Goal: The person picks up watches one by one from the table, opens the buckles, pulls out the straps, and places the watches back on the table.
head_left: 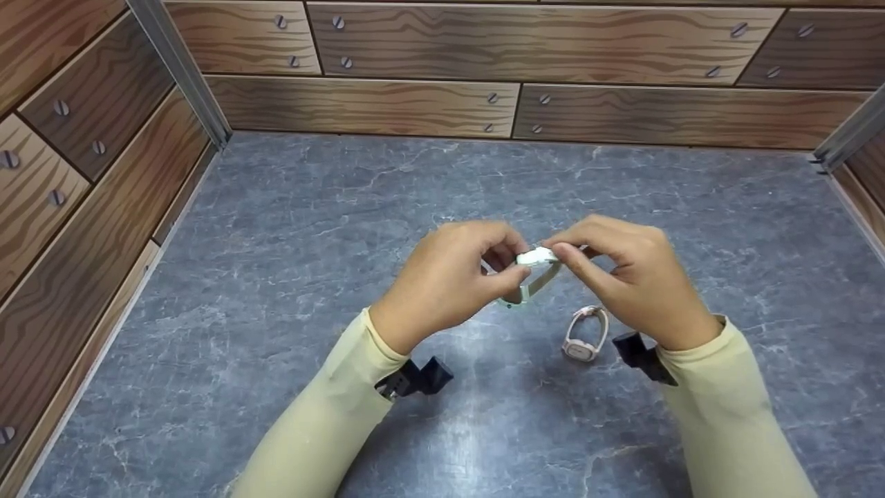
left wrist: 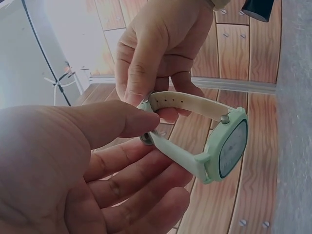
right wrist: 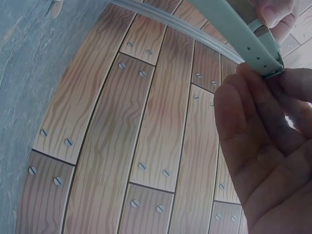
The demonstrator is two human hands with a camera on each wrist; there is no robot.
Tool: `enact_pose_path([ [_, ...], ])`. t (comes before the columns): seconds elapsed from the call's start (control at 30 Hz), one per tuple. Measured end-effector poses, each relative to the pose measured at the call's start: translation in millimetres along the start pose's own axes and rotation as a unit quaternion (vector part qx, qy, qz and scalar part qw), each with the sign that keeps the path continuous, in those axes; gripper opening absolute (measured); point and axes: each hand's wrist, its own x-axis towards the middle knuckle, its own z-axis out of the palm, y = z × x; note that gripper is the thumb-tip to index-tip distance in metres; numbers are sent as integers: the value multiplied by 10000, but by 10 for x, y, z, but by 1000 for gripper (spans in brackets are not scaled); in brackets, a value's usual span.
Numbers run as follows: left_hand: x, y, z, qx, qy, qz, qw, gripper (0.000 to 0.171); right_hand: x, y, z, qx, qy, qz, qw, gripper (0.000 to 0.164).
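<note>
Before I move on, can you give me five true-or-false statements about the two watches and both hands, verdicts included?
1. The left hand and right hand both hold the pale green wristwatch with a rounded-square case. True.
2. The green watch lies flat on the tabletop. False: the hands hold it up.
3. The pale pink wristwatch rests on the blue-grey marbled tabletop. True.
4. The pink watch is nearer the left hand. False: it is nearer the right.
5. The green watch's strap has holes. True.

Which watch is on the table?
The pale pink watch, resting on the table; the mint-green watch is held by the left hand and right hand.
</note>
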Motion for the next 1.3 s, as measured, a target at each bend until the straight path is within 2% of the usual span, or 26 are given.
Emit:
enact_pose_path([
  [0.3,0,0,-5,208,76,136,9997,6,-4,16,-42,-182,-242,41,9995,13],
  [0.53,12,-6,4,737,69,234,9970,7,-2,15,-61,-101,-445,-306,9985,21],
  [0.77,25,-8,11,944,72,275,9951,7,-14,13,-78,53,-761,38,9971,18],
  [1.3,15,-6,29,965,27,202,9951,8,-45,25,-68,232,-1017,396,9938,17],
])
